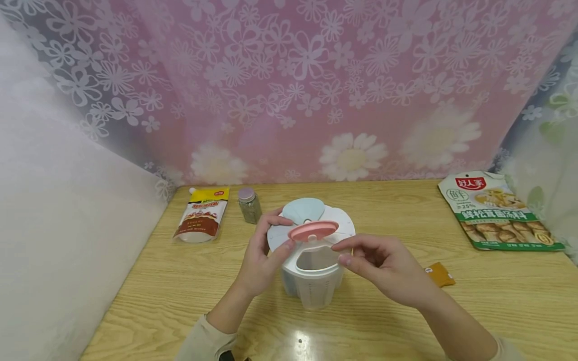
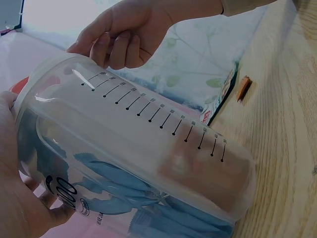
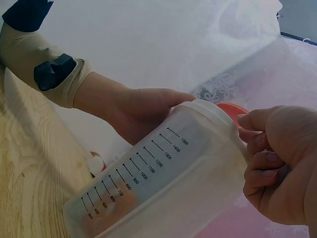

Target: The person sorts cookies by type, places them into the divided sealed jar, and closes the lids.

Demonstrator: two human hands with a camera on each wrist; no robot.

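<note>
A clear plastic storage canister (image 1: pixel 316 291) with measuring marks stands on the table under a white sectioned lid (image 1: pixel 341 215). Its pink flap (image 1: pixel 313 230) is raised above a front opening, while a light blue flap (image 1: pixel 303 209) lies down behind it. My left hand (image 1: pixel 264 253) grips the lid's left side, thumb near the pink flap. My right hand (image 1: pixel 384 265) is at the opening's right rim, index and thumb apart, the other fingers loosely curled. Blue packets (image 2: pixel 114 173) show through one compartment. Something brownish-orange (image 3: pixel 116 203) shows blurred low in the front compartment.
An orange packet (image 1: pixel 440 275) lies right of my right hand. A large mushroom-picture pouch (image 1: pixel 501 213) is at the back right. Behind the canister on the left are a small jar (image 1: pixel 250 206) with a pinkish cap and a yellow-brown pouch (image 1: pixel 201 215). Flowered cloth hangs behind the table.
</note>
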